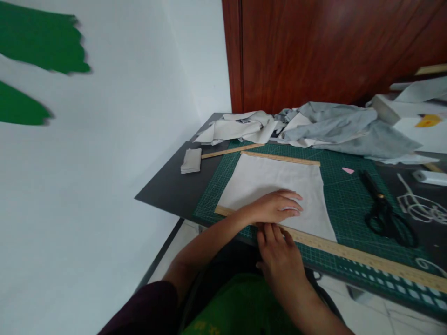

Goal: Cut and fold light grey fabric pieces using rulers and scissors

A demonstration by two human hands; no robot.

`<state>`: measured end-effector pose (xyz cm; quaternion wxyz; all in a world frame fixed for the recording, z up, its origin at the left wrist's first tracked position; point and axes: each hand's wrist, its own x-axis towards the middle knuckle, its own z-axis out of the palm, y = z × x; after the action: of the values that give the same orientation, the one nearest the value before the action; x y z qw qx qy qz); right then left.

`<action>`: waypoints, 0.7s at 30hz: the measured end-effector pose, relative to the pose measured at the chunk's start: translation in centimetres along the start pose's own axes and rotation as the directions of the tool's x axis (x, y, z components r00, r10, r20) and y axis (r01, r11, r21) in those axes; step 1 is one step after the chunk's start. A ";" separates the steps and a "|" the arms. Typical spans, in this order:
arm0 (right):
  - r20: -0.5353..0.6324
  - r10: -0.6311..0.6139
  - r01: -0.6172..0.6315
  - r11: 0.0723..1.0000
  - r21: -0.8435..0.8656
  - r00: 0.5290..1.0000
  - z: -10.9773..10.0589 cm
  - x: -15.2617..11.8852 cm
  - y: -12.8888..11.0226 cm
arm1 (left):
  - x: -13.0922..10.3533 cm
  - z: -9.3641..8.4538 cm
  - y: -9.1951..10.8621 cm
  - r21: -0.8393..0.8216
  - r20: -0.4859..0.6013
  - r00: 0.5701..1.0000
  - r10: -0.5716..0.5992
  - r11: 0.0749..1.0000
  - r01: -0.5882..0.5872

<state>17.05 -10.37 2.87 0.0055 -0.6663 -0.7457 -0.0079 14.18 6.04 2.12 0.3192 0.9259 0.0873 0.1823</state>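
A white cloth point(279, 179) lies flat on the green cutting mat point(349, 204). My left hand point(277, 206) rests on the cloth near its front edge, fingers spread and pointing right. Just in front of it, my right hand point(277, 244) has its fingertips on a long wooden ruler point(366, 259), which runs along the cloth's front edge and on to the right. Its fingers are bent and close together, and its thumb is partly hidden. Another wooden ruler point(282, 158) lies along the cloth's back edge.
Black scissors point(382, 211), a pink chalk piece point(348, 170) and white cord point(424, 208) lie at the right. Crumpled fabric point(335, 125) lines the back. A folded cloth stack point(191, 161) and a wooden strip point(223, 151) sit at the left. A white wall point(122, 116) borders the table.
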 end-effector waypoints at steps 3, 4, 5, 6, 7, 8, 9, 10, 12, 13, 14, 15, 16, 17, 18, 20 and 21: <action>-0.053 -0.010 0.010 1.000 0.002 0.999 0.0 -0.4 0.1 | -3.2 -0.3 0.8 0.155 -0.274 0.946 -0.170 0.963 0.218; -0.080 -0.023 0.024 1.000 0.003 0.997 0.2 -0.5 0.1 | -4.4 -0.3 1.3 0.202 -0.340 0.916 -0.213 0.935 0.292; -0.110 -0.034 0.034 0.999 0.002 0.993 0.5 -0.7 0.2 | -5.5 -0.2 1.8 0.237 -0.402 0.880 -0.253 0.900 0.367; -0.142 -0.043 0.043 0.999 -0.003 0.989 0.8 -0.8 0.2 | -6.5 -0.1 2.3 0.252 -0.460 0.837 -0.297 0.860 0.444; -0.173 -0.052 0.051 0.999 -0.010 0.984 1.2 -0.9 0.3 | -7.4 0.1 2.8 0.253 -0.495 0.802 -0.334 0.828 0.501; -0.203 -0.061 0.059 0.998 -0.016 0.977 1.5 -1.1 0.3 | -8.1 0.3 3.2 0.240 -0.510 0.777 -0.369 0.806 0.541; -0.230 -0.071 0.068 0.997 -0.023 0.971 1.8 -1.2 0.4 | -8.7 0.5 3.4 0.216 -0.512 0.759 -0.402 0.795 0.566; -0.250 -0.083 0.078 0.996 -0.030 0.965 2.1 -1.2 0.4 | -9.2 0.8 3.5 0.188 -0.505 0.751 -0.425 0.795 0.577; -0.276 -0.109 0.101 0.994 -0.040 0.955 2.5 -1.3 0.6 | -9.8 1.1 3.5 0.134 -0.496 0.750 -0.436 0.816 0.563; -0.279 -0.117 0.108 0.993 -0.044 0.953 2.6 -1.3 0.6 | -9.9 1.2 3.4 0.116 -0.500 0.755 -0.425 0.831 0.544; -0.276 -0.119 0.110 0.993 -0.048 0.954 2.6 -1.3 0.6 | -10.0 1.3 3.3 0.107 -0.507 0.760 -0.406 0.845 0.523; -0.270 -0.114 0.104 0.993 -0.052 0.956 2.7 -1.2 0.6 | -10.0 1.3 3.1 0.105 -0.514 0.766 -0.387 0.857 0.504; -0.263 -0.101 0.090 0.994 -0.054 0.959 2.8 -1.2 0.4 | -10.0 1.3 3.1 0.105 -0.518 0.769 -0.375 0.864 0.492; -0.260 -0.081 0.069 0.996 -0.056 0.962 2.8 -1.2 0.2 | -10.0 1.3 3.1 0.108 -0.515 0.773 -0.369 0.867 0.486; -0.266 -0.056 0.043 0.998 -0.056 0.962 2.8 -1.2 -0.1 | -10.0 1.3 3.1 0.111 -0.506 0.779 -0.369 0.868 0.484; -0.315 -0.015 0.000 0.999 -0.048 0.949 2.9 -1.2 -0.8 | -10.1 1.1 3.2 0.119 -0.484 0.790 -0.377 0.866 0.486; -0.356 -0.012 -0.004 0.999 -0.043 0.934 3.0 -1.3 -1.3 | -10.1 1.0 3.3 0.122 -0.471 0.796 -0.380 0.866 0.486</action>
<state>15.91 -11.78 -0.18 0.1260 -0.6523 -0.7333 -0.1445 5.40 0.08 0.62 0.2127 0.8480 0.3875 0.2924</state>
